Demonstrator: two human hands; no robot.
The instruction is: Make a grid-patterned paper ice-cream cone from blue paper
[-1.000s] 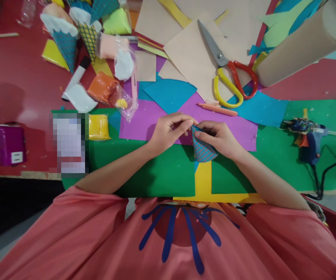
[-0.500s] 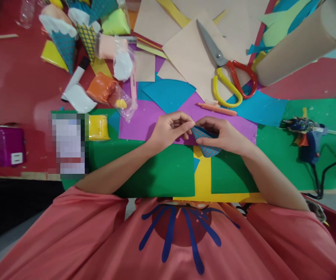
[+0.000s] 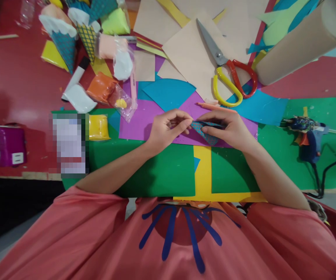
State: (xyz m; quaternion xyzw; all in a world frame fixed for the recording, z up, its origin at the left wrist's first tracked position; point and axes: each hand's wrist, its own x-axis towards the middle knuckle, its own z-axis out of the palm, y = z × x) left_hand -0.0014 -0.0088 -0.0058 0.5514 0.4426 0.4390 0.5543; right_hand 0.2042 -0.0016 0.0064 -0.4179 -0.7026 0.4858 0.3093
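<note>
Between my hands is a small blue paper cone with a reddish grid pattern, its tip toward the left and its wide end toward the right. My left hand pinches the cone's tip between thumb and fingers. My right hand is closed around the wide end, thumb on the near side and fingers behind, partly hiding it. Both hands are above a purple sheet. Just behind my right hand lies an orange pen-like stick, partly covered by the fingers.
Large scissors lie partly open on beige paper. A paper roll is at the back right, a glue gun on the right. Finished-looking paper cones and clay packets crowd the back left. A blue fan-shaped piece lies ahead.
The cone has turned in my hands, its wide end swinging up and away from me. My right hand has shifted slightly up and to the right; my left stays nearly in place.
</note>
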